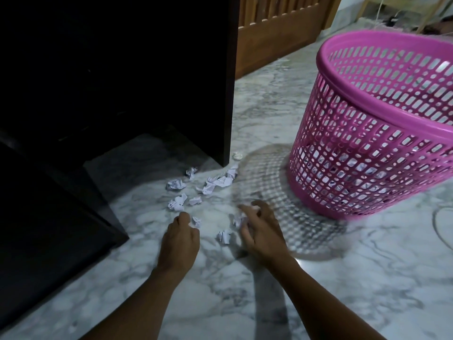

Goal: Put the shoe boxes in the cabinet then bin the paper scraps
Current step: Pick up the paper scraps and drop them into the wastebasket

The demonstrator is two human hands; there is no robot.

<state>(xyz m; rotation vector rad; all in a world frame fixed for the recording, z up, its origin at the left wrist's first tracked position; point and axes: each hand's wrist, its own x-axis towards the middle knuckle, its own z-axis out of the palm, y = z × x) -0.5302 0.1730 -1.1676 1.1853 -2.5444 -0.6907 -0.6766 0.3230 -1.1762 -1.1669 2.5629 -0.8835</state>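
Looks down, from the head camera, onto a white-and-grey marble floor (245, 290). Finds the left hand (180, 235) low over it, fingers curled, pinching a small scrap (196, 221) between thumb and fingertip. Finds the right hand (259, 227) just beside it, blurred, fingers curled round a crumpled scrap (238, 220). Shows a lone scrap (224, 236) on the floor between the two hands, gripped by neither. Shows the scattered scraps (215, 182) beyond the fingers, spread across the floor up to the foot of the dark cabinet (147, 69). Cannot tell what the cabinet holds, its inside being black. Takes in a dark panel (49, 217) low on the left, reaching toward the left forearm. Places a small pale round object (237, 155) by the cabinet's bottom corner. Sets the pink basket (367, 168) upright on the floor to the right, near the right hand yet apart from it, with white binned paper (323, 168) visible through the mesh at its bottom. Catches a wooden door (269, 33) behind, and a thin cord (438, 229) curving at the right edge.
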